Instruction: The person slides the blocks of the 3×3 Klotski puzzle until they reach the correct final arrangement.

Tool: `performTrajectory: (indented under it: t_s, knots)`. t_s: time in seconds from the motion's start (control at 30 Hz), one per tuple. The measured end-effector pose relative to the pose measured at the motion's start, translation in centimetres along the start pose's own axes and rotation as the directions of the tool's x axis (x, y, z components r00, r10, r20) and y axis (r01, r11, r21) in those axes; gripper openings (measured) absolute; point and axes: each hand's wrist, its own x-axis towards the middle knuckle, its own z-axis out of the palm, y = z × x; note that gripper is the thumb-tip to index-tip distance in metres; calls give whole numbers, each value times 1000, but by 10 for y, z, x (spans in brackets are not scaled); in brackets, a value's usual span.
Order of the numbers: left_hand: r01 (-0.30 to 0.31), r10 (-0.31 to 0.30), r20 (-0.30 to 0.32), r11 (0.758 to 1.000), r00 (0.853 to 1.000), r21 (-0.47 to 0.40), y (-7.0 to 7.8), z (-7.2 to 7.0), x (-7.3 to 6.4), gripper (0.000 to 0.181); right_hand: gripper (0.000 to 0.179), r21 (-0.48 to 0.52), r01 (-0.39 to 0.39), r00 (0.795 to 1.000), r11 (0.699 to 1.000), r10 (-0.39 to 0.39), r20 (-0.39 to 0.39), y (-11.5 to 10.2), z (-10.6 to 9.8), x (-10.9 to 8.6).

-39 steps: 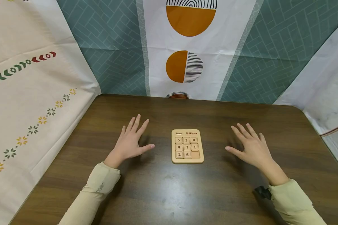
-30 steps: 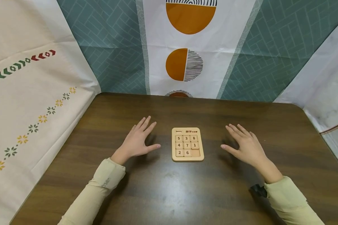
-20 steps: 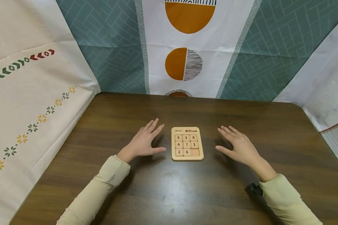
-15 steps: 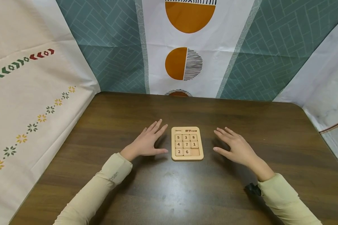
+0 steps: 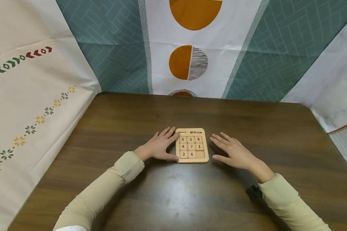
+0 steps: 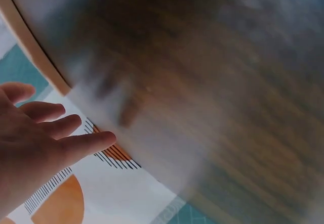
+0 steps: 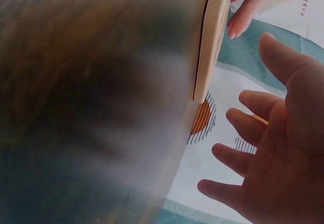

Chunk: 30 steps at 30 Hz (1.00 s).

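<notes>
A pale wooden number slide puzzle [image 5: 192, 161] lies flat in the middle of the dark table. Its tiles read 5 3 8, 4 7 1 and 2 6, with a gap at the lower right. My left hand [image 5: 157, 146] is at its left side, fingers spread, index fingertip and thumb tip overlapping the frame's left edge. Off the right edge, my right hand [image 5: 235, 153] hovers with straight, parted fingers and holds nothing. In the left wrist view the puzzle's edge [image 6: 38, 54] rises beyond the left fingers; the right wrist view shows its side edge [image 7: 208, 47] near the right thumb.
The brown wooden table [image 5: 173, 199] reflects light in front of the puzzle. A teal and white patterned cloth [image 5: 118, 57] hangs behind its far edge. White embroidered cloth [image 5: 46, 93] covers the left side. A dark band [image 5: 253, 192] sits under the right cuff.
Both hands have moved inward toward the puzzle, the left from clear of it to its left edge, the right closer to its right edge. The puzzle's tiles keep the same order.
</notes>
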Motion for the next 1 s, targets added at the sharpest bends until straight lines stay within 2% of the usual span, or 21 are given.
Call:
performTrajectory:
  t_s: [0.37,0.6,0.77,1.0]
  knots:
    - [47,-50,85,998,995,35,6,0,7,103,69,14,80,991,997,-81,109,-9,3,6]
    - [50,-52,106,999,993,18,8,-5,10,102,72,-10,174,975,985,-171,145,-20,5,9]
    - [51,-52,116,999,992,13,8,-6,12,102,73,-14,208,961,978,-202,191,-28,7,10]
    - [58,-59,129,998,990,12,9,-4,11,102,74,-26,277,944,960,-267,194,-37,13,11]
